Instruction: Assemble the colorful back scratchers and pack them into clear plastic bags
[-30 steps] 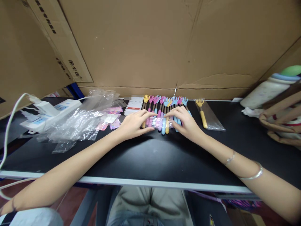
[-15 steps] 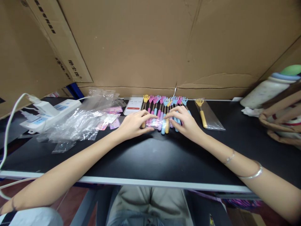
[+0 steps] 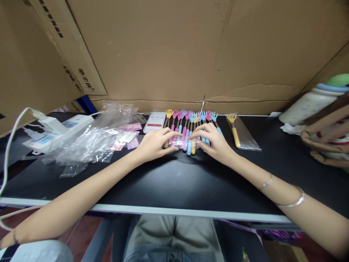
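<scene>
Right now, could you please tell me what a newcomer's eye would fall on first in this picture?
First comes the row of colourful hand-shaped back scratchers at the far middle of the black table, with the left hand and the right hand resting on their handles. Beside them to the right, one yellow scratcher lies in a clear bag, and a heap of clear plastic bags sits to the left near a white power strip.

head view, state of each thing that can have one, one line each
left hand, open, fingers flat on the row
right hand, open, fingers flat on the row
row of hand-shaped scratchers, side by side, flat on the table
yellow scratcher, apart at right, inside a clear bag
phone, screen lit, face up
power strip, plug inserted
pile of clear bags, crumpled, loose
</scene>
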Motion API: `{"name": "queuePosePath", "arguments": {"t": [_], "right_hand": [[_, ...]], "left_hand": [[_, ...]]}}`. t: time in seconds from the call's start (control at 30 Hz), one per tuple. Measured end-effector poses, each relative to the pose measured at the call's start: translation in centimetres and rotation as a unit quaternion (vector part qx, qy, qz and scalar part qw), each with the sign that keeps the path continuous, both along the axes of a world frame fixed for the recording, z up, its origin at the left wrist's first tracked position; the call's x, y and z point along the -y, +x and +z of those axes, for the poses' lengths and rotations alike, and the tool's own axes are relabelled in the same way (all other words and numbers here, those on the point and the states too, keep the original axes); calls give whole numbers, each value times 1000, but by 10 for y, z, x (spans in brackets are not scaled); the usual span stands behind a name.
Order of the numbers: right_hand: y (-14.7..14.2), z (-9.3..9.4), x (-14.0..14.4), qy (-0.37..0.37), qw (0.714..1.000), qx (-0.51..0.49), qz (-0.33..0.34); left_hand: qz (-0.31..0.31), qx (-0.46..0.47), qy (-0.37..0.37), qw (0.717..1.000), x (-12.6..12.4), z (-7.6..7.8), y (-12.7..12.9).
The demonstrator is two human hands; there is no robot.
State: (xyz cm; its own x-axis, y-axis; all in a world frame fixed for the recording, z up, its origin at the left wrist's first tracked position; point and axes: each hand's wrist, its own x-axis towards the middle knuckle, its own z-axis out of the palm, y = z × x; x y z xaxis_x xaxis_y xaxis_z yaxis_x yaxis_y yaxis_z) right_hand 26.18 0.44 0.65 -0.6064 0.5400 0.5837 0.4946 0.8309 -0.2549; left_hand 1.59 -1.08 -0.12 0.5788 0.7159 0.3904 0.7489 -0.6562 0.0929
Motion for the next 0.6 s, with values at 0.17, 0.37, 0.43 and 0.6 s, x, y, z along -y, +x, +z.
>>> {"name": "queuePosePath", "arguments": {"t": [0.17, 0.37, 0.43, 0.6], "right_hand": [[0, -1, -1, 15, 1000, 4, 11], [0, -1, -1, 18, 999, 6, 31], [0, 0, 0, 10, 999, -2, 32], [1, 0, 0, -7, 999, -22, 30]], "left_hand": [[4, 10, 3, 1000, 0, 1, 0], [3, 11, -2, 1000, -1, 1, 0], [0, 12, -6, 1000, -1, 0, 0], [-6, 24, -16, 1000, -1, 0, 0]]}}
